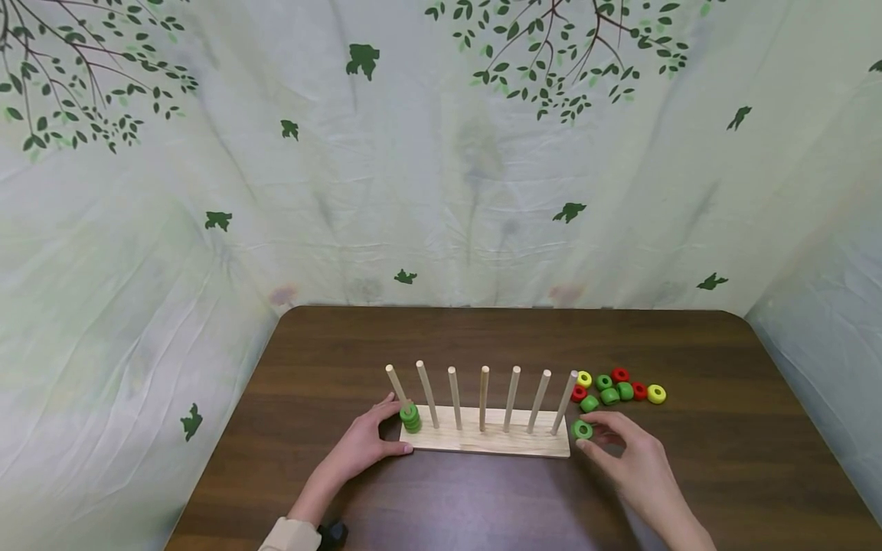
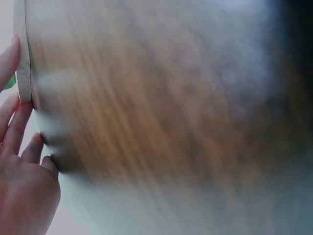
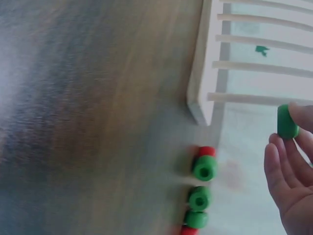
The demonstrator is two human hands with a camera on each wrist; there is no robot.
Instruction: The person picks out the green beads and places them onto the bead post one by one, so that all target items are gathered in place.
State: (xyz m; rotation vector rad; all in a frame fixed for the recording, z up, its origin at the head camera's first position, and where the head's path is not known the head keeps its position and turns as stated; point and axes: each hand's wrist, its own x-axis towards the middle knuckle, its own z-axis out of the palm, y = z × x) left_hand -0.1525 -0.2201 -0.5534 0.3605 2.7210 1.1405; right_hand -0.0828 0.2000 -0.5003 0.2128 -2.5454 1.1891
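Observation:
A pale wooden peg board (image 1: pixel 482 441) with several upright pegs lies on the table. My left hand (image 1: pixel 360 445) grips its left end, thumb at the front edge and fingers toward the back; the left wrist view shows this hand (image 2: pixel 29 181) at the board's corner. Green ring beads (image 1: pixel 411 422) are stacked at the bottom of the leftmost peg. Just off the board's right end, my right hand (image 1: pixel 632 457) pinches a green bead (image 3: pixel 285 123) between thumb and fingers, held above the table. The other pegs carry no beads.
Loose red, yellow and green beads (image 1: pixel 609 396) lie on the brown table (image 1: pixel 730 428) behind my right hand, close to the board's right end. A pale cloth (image 1: pixel 441 168) printed with leaves hangs behind and beside the table.

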